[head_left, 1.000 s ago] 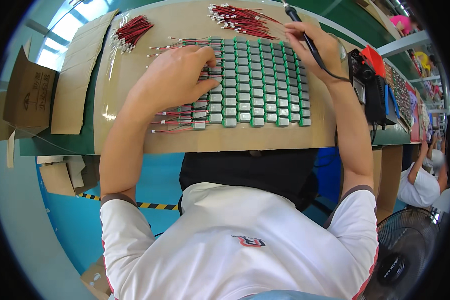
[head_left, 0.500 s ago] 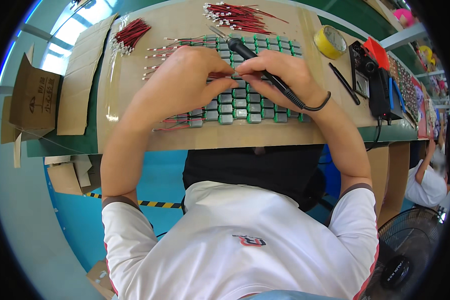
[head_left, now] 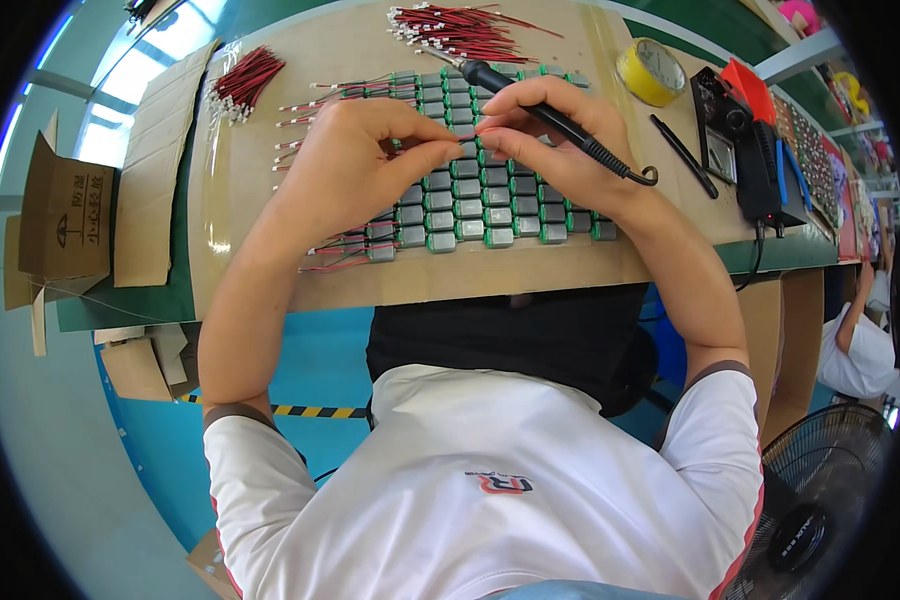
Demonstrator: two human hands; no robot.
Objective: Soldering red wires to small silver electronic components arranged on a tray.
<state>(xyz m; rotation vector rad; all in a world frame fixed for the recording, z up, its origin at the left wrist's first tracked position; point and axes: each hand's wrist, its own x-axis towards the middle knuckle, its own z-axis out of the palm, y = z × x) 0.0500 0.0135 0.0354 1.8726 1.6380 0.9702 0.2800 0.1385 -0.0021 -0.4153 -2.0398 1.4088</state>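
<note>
Rows of small grey blocks with green edges (head_left: 440, 220) cover the middle of the cardboard sheet, several with red and black wires at the left. Over them, my left hand (head_left: 355, 155) is closed, thumb and forefinger pinched on a thin red wire (head_left: 468, 138). My right hand (head_left: 570, 125) faces it, its fingertips meeting at the wire's other side. A black soldering iron (head_left: 540, 108) lies in the right hand, its metal tip pointing to the far left, away from the blocks. The blocks under both hands are hidden.
Bundles of red wires with white connectors (head_left: 245, 82) lie at the far left and far middle (head_left: 460, 35). To the right are yellow tape (head_left: 652, 72), a black pen (head_left: 684, 155) and a black soldering station (head_left: 735, 140). An open carton (head_left: 65, 220) stands left; a fan (head_left: 815, 490) is lower right.
The view has shifted slightly, so the table things sit a little further left. Both hands stay fingertip to fingertip over the blocks, with the right fingers slightly more spread. The iron remains held.
</note>
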